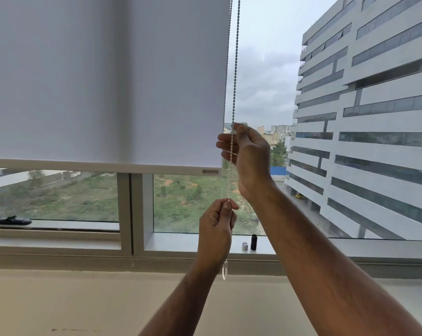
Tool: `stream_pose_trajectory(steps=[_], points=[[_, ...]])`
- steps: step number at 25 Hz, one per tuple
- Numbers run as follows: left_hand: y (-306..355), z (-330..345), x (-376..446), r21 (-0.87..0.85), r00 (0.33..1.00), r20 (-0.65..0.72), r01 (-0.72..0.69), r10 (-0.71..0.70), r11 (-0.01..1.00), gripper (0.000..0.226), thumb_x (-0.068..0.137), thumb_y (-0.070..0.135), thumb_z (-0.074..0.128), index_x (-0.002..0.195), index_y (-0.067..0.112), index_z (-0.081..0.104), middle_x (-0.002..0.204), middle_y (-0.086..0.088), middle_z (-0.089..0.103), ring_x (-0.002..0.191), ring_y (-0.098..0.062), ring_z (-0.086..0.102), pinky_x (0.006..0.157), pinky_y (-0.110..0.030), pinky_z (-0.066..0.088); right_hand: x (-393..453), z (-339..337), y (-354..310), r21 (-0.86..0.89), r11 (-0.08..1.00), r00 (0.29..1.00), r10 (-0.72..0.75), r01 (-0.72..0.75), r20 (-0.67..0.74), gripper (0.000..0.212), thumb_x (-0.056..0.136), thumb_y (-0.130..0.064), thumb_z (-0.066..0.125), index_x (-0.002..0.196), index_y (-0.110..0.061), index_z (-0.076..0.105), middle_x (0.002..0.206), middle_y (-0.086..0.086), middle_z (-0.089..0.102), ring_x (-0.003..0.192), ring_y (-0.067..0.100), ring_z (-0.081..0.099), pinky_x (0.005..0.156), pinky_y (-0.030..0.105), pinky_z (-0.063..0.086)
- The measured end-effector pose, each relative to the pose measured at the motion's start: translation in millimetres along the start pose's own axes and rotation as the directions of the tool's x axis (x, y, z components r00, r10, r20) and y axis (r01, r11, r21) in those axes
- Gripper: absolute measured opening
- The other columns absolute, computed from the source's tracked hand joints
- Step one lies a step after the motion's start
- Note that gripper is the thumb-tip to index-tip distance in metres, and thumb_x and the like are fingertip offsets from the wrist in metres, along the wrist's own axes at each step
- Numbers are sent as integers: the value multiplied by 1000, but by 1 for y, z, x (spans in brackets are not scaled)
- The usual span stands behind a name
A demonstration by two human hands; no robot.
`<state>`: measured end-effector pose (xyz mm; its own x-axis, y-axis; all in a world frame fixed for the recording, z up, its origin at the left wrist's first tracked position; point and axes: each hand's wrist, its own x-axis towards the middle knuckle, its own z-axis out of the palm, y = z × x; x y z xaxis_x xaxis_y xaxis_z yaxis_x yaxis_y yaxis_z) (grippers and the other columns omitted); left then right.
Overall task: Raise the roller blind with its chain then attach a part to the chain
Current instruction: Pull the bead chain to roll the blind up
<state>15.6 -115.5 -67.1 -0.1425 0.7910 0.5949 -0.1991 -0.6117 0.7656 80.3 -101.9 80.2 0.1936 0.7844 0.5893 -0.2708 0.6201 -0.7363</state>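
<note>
A white roller blind (103, 81) covers the upper window, and its bottom bar (96, 166) hangs above the sill. The bead chain (234, 69) drops in two strands along the blind's right edge. My right hand (246, 156) is raised and pinches the chain between thumb and fingers at about the height of the bottom bar. Lower down, my left hand (217, 229) is closed on the same chain, whose loop end (224, 270) dangles below my fist. Two small cylinders stand on the sill: a silver part (244, 246) and a black part (254, 242).
A window sill (181, 243) runs across below the glass, with a vertical frame post (130, 209) left of my hands. A black handle (12, 220) lies on the far-left frame. A wide beige ledge (84, 299) spreads in front. A large building fills the view outside on the right.
</note>
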Motion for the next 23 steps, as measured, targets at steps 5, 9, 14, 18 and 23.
stream_pose_trajectory(steps=[5,9,14,18,23], points=[[-9,-2,-10,-21,999,22,33,-32,999,30,110,13,45,88,11,66,55,6,34,47,-6,25,44,-20,24,1,6,3,1,1000,997,-11,11,-74,24,106,-11,51,100,-6,74,63,1,50,43,4,36,40,19,29],[-20,-8,-16,-76,985,74,163,-157,984,34,109,16,46,85,13,69,59,-3,51,46,-10,33,42,-21,29,-20,1,16,-64,996,993,-63,56,-104,25,106,-11,50,97,-6,73,62,0,45,46,3,32,41,16,26],[-14,-20,3,-161,975,45,224,-219,961,39,111,22,40,106,5,75,91,-14,80,80,-24,77,70,-33,62,-42,-13,26,-86,995,992,-54,44,-112,25,106,-14,51,96,-4,72,63,-6,47,49,1,38,46,13,32],[21,-15,43,-180,994,34,108,-104,978,36,111,22,40,115,7,73,104,-11,81,99,-22,78,85,-36,62,-62,-23,37,-116,993,993,-41,28,-111,26,105,-17,52,89,-8,71,53,-12,50,48,-1,43,47,13,37],[82,11,87,-237,996,79,58,-40,970,32,111,20,43,122,7,69,106,-10,81,101,-25,78,81,-37,62,-90,-33,61,-151,987,993,34,-51,-109,29,106,-17,50,88,-13,73,71,11,44,56,6,35,49,18,31]])
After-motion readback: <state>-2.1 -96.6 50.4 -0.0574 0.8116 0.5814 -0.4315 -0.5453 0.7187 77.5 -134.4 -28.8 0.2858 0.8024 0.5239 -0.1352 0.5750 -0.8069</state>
